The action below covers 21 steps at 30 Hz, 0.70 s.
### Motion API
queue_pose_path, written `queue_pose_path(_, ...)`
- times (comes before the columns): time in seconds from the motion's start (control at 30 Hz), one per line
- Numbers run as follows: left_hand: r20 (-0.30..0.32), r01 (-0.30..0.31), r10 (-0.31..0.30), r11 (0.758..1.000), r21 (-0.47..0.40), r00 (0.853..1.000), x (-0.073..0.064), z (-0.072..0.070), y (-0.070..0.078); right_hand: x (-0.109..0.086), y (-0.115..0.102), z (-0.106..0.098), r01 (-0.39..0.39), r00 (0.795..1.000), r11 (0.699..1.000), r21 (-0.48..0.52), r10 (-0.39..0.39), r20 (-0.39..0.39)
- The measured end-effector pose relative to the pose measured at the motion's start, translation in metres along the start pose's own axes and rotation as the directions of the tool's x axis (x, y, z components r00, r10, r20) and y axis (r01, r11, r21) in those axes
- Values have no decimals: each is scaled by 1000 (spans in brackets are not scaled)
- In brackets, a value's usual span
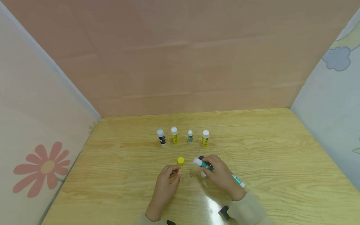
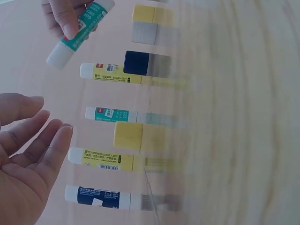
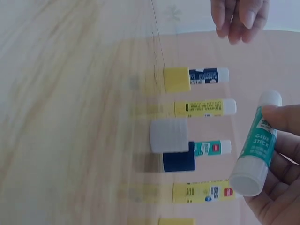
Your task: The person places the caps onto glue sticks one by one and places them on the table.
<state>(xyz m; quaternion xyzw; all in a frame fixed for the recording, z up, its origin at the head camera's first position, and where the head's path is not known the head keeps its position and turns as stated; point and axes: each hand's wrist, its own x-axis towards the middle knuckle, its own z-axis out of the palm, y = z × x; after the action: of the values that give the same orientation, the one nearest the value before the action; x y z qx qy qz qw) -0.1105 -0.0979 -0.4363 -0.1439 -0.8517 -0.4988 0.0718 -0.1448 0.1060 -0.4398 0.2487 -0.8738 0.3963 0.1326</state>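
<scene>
My right hand (image 1: 220, 175) grips a green glue stick (image 3: 259, 140) with white ends, tilted above the table, its thumb across the label. Below it are a dark blue cap (image 3: 179, 157) and a white cap (image 3: 168, 135). My left hand (image 1: 166, 187) holds nothing, its fingers loosely bent beside a yellow cap (image 1: 181, 161). Farther back stand a navy glue stick (image 1: 161, 137), a yellow one (image 1: 175, 136), a small green one (image 1: 190, 137) and another yellow one (image 1: 205, 139). Near my right wrist lies another green stick (image 1: 237, 180), partly hidden by the hand.
The wood-grain table (image 1: 118, 175) reflects light near its front. A brownish covering (image 1: 185, 68) rises behind it. Pale side panels flank it, the left one bearing a red flower (image 1: 47, 167). Another yellow cap (image 2: 143, 14) appears near the right hand in the left wrist view.
</scene>
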Motion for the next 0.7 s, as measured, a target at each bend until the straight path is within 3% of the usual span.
queue_pose_path(0.33, 7, 21, -21, 1000, 11, 1000, 2, 2, -2, -6, 5, -11, -156, 988, 987, -27, 156, 11)
queue_pose_path(0.7, 2, -17, 17, 998, 67, 1000, 4, 3, -2, -13, 14, -24, -234, 972, 970, -66, 234, -7)
